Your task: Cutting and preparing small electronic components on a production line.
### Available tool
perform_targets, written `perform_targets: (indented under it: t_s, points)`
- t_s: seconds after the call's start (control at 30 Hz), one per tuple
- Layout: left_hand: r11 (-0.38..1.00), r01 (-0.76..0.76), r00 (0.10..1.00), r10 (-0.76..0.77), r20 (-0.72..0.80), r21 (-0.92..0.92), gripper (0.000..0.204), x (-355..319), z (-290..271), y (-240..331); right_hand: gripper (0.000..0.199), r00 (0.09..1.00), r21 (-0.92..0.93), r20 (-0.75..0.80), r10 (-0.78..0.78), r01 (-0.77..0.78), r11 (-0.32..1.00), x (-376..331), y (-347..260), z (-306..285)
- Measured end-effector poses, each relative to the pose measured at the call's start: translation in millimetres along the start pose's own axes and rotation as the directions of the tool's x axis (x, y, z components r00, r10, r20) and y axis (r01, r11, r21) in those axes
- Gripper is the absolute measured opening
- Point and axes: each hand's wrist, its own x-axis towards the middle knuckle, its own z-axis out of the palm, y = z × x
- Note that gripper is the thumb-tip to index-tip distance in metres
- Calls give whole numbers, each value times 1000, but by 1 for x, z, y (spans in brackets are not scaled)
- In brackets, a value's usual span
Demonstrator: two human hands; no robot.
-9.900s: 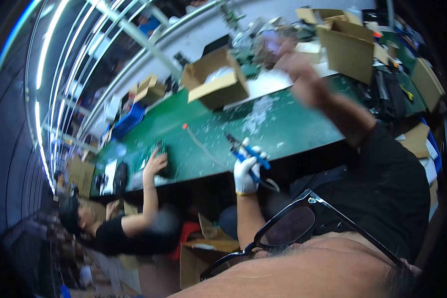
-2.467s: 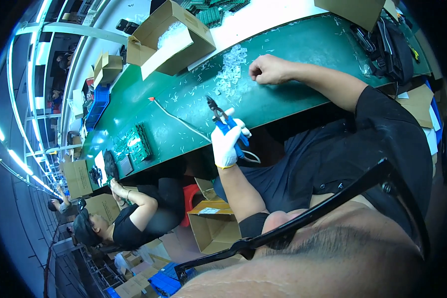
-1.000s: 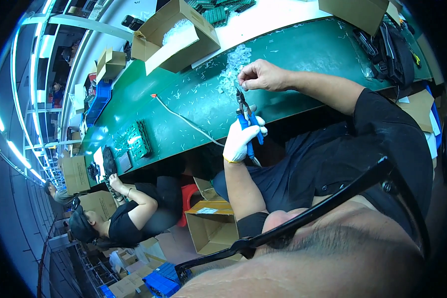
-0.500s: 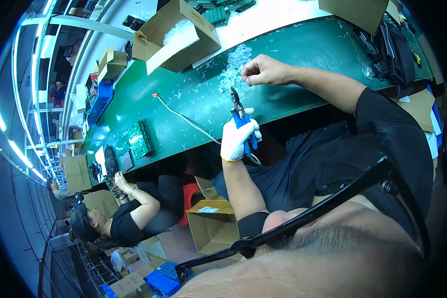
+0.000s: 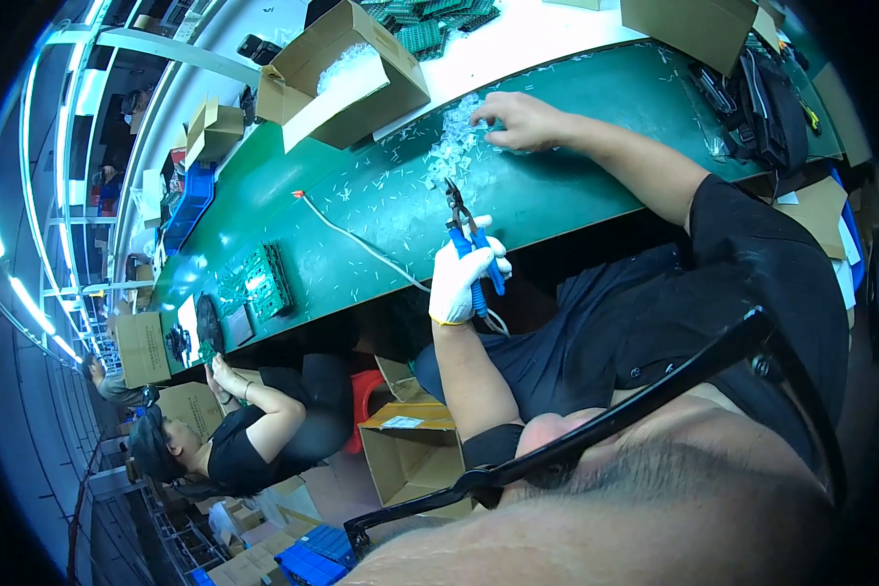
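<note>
Blue-handled diagonal cutters, dark metal head with smooth grips, sat mid-frame above the near edge of the green tabletop, nose toward upper left. Left hand, in a white knit glove with yellow cuff trim, had its fingers wrapped round the handles. Jaws: too small to tell if parted.

Just above the nose: loose pile of clear plastic pieces, small, flat, angular, glossy. Thin pale slivers littered the surface around it.

Bare right hand hung over the pile's right side, fingers loosely bent, thumb tip apart from forefinger; couldn't tell if fingertips touched a piece.

Further out: pale flexible cable with red tip, left of the cutters; open corrugated cardboard box, upper left of centre, clear plastic inside.

Vs 1 s ago: cutter nose was at the right fingertips, now well clear; right hand had moved up, pinch opened.
</note>
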Motion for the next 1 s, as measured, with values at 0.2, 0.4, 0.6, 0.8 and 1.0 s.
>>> perform_targets:
  t_s: [0.2,0.4,0.6,0.8,1.0]
  points:
    - [1000,-3,1000,3,12,-3,59,4,3,-2,25,994,-163,-61,-89,78,984,0,-2,29]
    - [999,27,999,-26,26,-25,60,8,4,-5,23,988,-7,-139,-72,72,997,4,1,25]
    - [998,34,999,-32,35,-44,59,7,2,-7,20,971,797,168,169,-234,557,-2,-27,7]
    - [998,56,997,-54,51,-32,62,6,5,-6,15,921,838,348,176,-390,383,-13,-48,-1]
    - [997,60,997,-57,58,-43,62,7,6,-7,13,910,892,366,196,-403,206,-15,-43,7]
